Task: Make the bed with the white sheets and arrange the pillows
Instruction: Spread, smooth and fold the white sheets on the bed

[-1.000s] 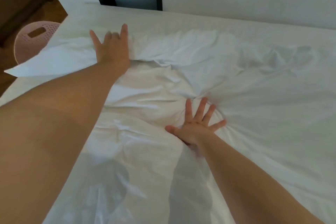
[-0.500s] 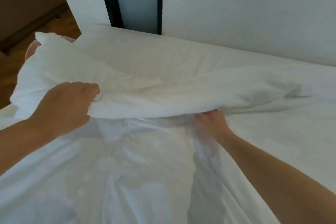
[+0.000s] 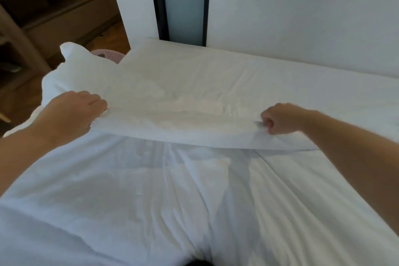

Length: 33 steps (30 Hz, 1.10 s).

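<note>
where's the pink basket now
The pink basket peeks out upper left in the head view, beside the far left corner of the bed, mostly hidden behind the lifted white sheet.

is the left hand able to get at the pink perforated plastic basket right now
Probably not: the left hand grips the raised white sheet, and that billowed fold stands between it and the pink perforated plastic basket, hiding most of it.

Bedroom, most likely in a home. Shown by a wide bed [image 3: 280, 75] covered in white sheets [image 3: 172, 201] and set against a plain white wall [image 3: 302, 6]. Behind the bed's far corner, a frosted glass panel [image 3: 183, 0] in a dark frame. To the left, a wooden floor [image 3: 113, 35], low wooden shelving [image 3: 54, 13] and a pink perforated basket [image 3: 110, 55].
</note>
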Tool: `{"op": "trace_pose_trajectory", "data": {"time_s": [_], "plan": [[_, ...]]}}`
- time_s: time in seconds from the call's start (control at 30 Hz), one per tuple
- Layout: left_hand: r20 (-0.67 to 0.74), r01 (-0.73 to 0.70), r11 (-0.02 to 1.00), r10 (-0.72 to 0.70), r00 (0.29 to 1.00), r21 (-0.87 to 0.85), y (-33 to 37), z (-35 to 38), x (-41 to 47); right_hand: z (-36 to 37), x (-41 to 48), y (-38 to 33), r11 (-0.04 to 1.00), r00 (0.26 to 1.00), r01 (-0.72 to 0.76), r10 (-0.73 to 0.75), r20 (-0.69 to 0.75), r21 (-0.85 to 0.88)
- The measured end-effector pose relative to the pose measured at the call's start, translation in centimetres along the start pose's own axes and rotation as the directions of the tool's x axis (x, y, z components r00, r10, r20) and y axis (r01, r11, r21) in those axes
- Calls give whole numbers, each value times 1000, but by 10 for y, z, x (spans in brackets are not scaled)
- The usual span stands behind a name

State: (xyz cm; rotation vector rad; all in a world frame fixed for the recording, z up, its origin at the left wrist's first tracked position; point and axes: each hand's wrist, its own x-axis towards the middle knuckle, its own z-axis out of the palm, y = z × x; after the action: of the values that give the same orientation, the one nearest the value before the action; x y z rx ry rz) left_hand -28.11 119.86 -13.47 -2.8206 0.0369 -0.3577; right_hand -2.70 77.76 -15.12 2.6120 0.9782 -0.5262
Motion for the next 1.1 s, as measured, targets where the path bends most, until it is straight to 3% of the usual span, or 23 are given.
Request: {"op": "trace_pose_trajectory", "data": {"time_s": [0.1,0.23,0.33,0.4,0.47,0.57,0.63,0.7,0.77,0.8,0.9,0.97,1.0,1.03,1.1], "plan": [[-33,-53,998,54,998,14,3,-10,-15,30,-25,-18,993,998,13,-6,-59,118],[-57,-172,983,175,983,58,3,-35,-24,35,-23,-17,980,979,-187,181,-95,-65],[-16,-182,982,183,983,55,1,-45,-38,37,-24,-28,990,992,-127,127,-13,-55],[147,-88,993,75,986,84,-3,-43,-48,45,-35,-40,998,997,-62,61,46,32],[306,76,970,-146,941,230,-12,-33,-50,38,-51,-47,995,999,-15,19,-32,94],[218,298,885,-390,895,358,-26,-34,-31,-5,-72,-45,990,979,-6,34,-201,139],[81,408,845,-460,884,345,-29,-43,-18,-31,-87,-47,975,980,-31,73,-184,221],[63,425,836,-473,879,348,-17,-40,-17,-25,-98,-59,963,995,-8,34,-92,269],[287,303,861,-436,853,408,8,-21,-32,24,-108,-84,960,999,33,-44,32,279],[442,232,897,-394,806,375,24,-7,-46,58,-113,-98,963,992,40,-69,102,268],[801,159,979,-194,567,125,74,43,-90,144,-121,-132,974,952,17,-84,293,224],[875,125,992,-84,477,27,89,57,-103,156,-117,-136,968,934,15,-102,341,249],[877,155,988,-91,471,19,90,58,-104,151,-115,-134,965,922,26,-124,367,262],[856,228,974,-125,502,9,88,58,-104,142,-113,-132,961,908,45,-153,389,272],[756,479,878,-327,567,21,77,56,-102,116,-109,-132,960,900,79,-184,396,267]]}}
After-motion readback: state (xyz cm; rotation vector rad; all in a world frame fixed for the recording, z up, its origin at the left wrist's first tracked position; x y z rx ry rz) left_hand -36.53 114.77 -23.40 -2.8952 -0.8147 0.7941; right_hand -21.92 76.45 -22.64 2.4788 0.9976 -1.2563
